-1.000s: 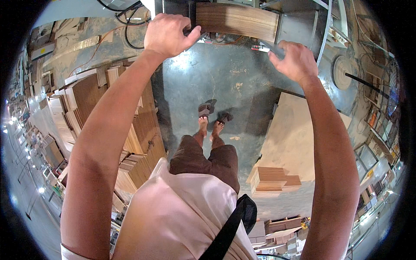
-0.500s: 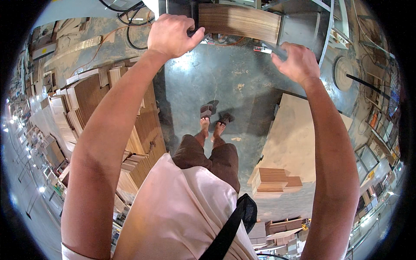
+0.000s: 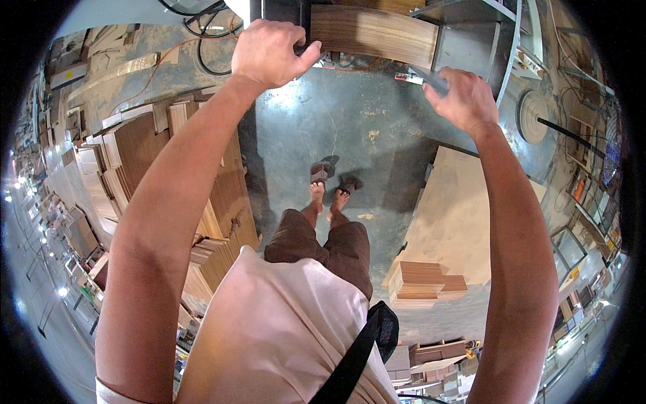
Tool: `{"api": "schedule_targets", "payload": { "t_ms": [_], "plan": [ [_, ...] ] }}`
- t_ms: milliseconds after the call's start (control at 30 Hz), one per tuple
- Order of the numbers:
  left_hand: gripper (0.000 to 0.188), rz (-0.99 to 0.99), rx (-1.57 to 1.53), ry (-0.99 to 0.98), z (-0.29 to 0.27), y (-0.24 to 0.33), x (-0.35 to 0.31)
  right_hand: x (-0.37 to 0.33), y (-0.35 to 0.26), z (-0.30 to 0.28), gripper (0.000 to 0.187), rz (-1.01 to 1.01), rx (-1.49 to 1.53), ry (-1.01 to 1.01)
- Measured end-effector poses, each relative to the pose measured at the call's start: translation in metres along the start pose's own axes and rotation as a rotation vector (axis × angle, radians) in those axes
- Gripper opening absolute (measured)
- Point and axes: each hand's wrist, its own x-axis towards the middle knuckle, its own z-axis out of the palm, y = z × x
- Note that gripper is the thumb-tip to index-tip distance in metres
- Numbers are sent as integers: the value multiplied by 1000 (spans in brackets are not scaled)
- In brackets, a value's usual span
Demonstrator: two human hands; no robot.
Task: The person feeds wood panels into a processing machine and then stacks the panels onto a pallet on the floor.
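A wood-grain board (image 3: 373,32) lies across the machine at the top, between my two hands. My left hand (image 3: 272,54) rests by the board's left end, at a black upright part (image 3: 286,11) of the machine. Its fingers are curled, with the thumb out to the right; what lies under them is hidden. Just below the board's right end, my right hand (image 3: 464,97) is closed around a grey metal edge (image 3: 435,81), thumb on the near side. A grey metal plate (image 3: 468,46) stands behind that hand.
Stacked wood panels (image 3: 219,209) stand along my left. On my right a pale sheet (image 3: 444,215) carries small wood-grain blocks (image 3: 418,281). A round disc base with a pole (image 3: 533,116) stands farther right. Black cables (image 3: 202,50) and an orange cord (image 3: 158,64) run at upper left.
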Motion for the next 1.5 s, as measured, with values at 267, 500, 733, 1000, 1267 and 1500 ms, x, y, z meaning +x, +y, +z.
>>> {"api": "schedule_targets", "payload": {
  "t_ms": [267,500,733,1000,1267,1500],
  "plan": [
    [35,-21,20,-32,-1,2,0,0,-1,-1,47,-8,8,7],
    [36,-37,8,-30,0,1,-1,-1,-2,-1,46,7,6,2],
    [36,-39,11,-31,1,1,-1,-2,-4,-4,47,15,-9,-11],
    [44,-38,3,-37,3,-1,-2,-1,-3,-1,46,2,-10,14],
    [44,-53,-18,-36,1,0,-2,-3,-5,-5,45,10,-3,5],
    [44,-50,-1,-30,2,1,-1,-2,-2,1,41,23,-13,7]
  ]
}}
